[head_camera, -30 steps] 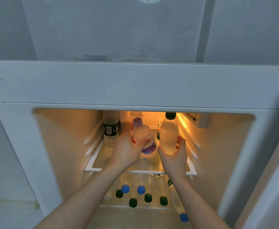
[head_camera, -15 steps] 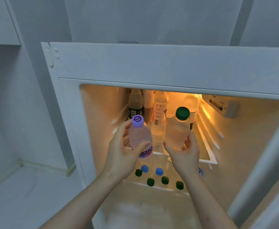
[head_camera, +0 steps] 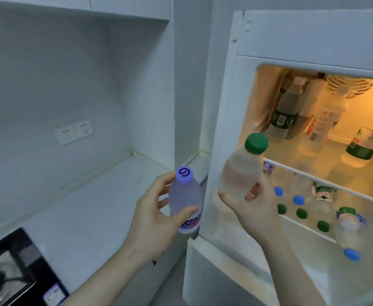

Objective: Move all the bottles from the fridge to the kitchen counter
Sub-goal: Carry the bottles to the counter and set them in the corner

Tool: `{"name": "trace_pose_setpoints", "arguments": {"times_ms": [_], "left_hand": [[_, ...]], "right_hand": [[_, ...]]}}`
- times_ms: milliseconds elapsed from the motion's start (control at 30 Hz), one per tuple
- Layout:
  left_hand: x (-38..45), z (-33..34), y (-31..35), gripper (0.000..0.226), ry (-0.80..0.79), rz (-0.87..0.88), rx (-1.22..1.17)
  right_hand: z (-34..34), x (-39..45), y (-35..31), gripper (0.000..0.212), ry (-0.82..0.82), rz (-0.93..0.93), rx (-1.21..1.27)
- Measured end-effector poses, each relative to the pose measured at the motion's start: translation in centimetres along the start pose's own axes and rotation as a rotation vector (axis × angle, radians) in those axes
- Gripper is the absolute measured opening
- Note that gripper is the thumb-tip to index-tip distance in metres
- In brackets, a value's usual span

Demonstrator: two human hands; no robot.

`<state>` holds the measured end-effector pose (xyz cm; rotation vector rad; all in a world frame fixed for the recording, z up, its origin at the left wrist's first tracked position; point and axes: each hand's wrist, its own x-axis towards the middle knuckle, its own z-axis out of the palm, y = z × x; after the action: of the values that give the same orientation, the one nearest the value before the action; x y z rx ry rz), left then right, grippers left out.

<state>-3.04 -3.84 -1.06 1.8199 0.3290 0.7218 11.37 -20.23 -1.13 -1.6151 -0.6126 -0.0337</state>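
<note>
Outside the fridge [head_camera: 225, 89], my left hand [head_camera: 152, 219] grips purple-cap bottle [head_camera: 185, 200] (thumb in front); right hand [head_camera: 250, 206] holds green-cap bottle [head_camera: 239, 171] w/ curled fingers.

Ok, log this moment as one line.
left hand: holds purple-capped clear plastic bottle | right hand: holds green-capped clear plastic bottle | both outside open white fridge

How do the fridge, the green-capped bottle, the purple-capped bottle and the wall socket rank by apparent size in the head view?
1. Fridge
2. Green-capped bottle and purple-capped bottle: they look alike, so unranked
3. Wall socket, though it sits farther from the camera
</note>
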Motion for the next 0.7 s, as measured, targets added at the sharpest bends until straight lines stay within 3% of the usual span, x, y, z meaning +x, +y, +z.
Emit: {"name": "trace_pose_setpoints", "arguments": {"times_ms": [400, 700], "left_hand": [[-13.1, -18.3, -1.8, 0.063, 0.393, -0.223, 0.181], [-21.5, -25.3, -1.6, 0.062, 0.873, -0.353, 0.337]], "right_hand": [[18.2, -8.2, -4.2, 0.054, -0.514, 0.064, 0.092], [31.5, -11.5, -6.3, 0.050, -1.031, -0.005, 0.179]]}}
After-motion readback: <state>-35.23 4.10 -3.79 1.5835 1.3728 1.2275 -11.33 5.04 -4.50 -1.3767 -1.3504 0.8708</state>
